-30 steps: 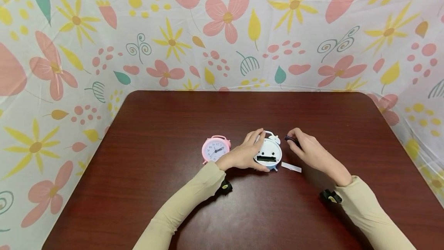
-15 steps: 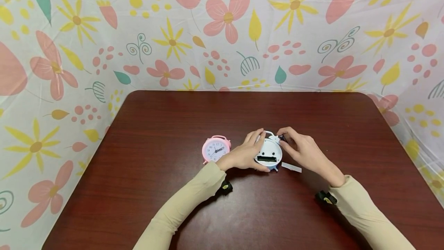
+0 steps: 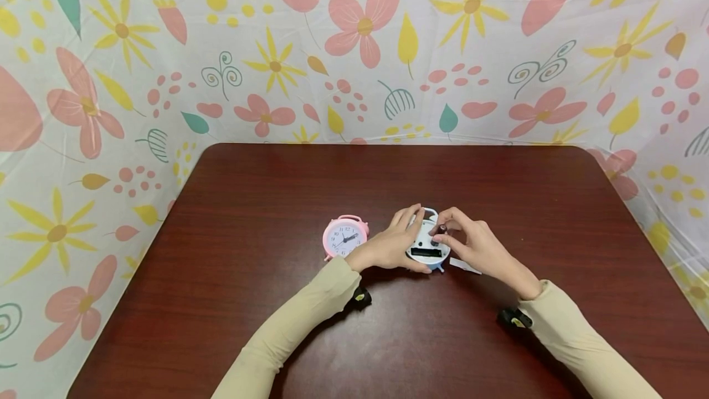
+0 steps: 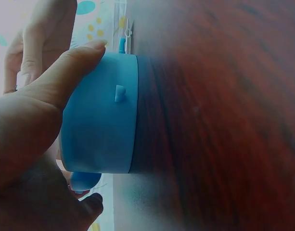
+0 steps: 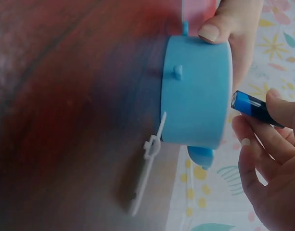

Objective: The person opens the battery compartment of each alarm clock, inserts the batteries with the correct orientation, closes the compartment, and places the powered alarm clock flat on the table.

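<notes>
A blue alarm clock [image 4: 101,115] lies face down on the table, its white back [image 3: 422,237] turned up with the dark battery slot [image 3: 426,252] uncovered. My left hand [image 3: 390,245] grips the clock from the left, thumb along its side near the feet. Between the thumb and fingers of my right hand [image 3: 479,245] is a blue-and-black battery [image 5: 253,107], held just above the back of the clock. The white battery cover [image 5: 149,151] rests on the table beside the clock, partly hidden by the right hand in the head view.
A pink alarm clock [image 3: 344,237] lies face up just left of the blue one, close to the left wrist. The dark red wooden table [image 3: 354,180] ends at the back against a flower-patterned cloth [image 3: 362,91].
My right hand has moved left with the battery, from beside the clock to over its back. The left hand and the clock have stayed in place.
</notes>
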Motion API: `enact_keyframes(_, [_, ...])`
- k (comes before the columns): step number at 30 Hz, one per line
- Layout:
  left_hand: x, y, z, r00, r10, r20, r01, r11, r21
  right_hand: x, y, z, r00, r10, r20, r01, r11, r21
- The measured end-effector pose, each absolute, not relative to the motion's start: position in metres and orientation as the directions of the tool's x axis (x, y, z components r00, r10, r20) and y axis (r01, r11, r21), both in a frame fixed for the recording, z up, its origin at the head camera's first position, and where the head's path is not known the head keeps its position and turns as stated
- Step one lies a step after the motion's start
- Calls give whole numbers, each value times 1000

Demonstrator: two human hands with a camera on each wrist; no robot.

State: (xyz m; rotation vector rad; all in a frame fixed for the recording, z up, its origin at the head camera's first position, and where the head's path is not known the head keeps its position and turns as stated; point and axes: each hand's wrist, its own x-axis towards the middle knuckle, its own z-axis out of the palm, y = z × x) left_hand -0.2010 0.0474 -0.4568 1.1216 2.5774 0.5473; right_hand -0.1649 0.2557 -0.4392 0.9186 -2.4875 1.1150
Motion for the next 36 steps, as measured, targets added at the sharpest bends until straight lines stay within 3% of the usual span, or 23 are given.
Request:
enact_keyframes(14, [-200,48,-456,-661,743,-103,642,631,435,-163,253,-447,-757,-517,399,-639,461,-616])
enact_keyframes(31, [-199,49,-455,-661,743,-106,641,633,435,-160,257,-433,-757,-576,309,-624,498,-602])
enact_keyframes(36, [-199,50,-454,-660,745,-92,646,626,436,-160,255,-432,-756,-553,351,-647,548,-530])
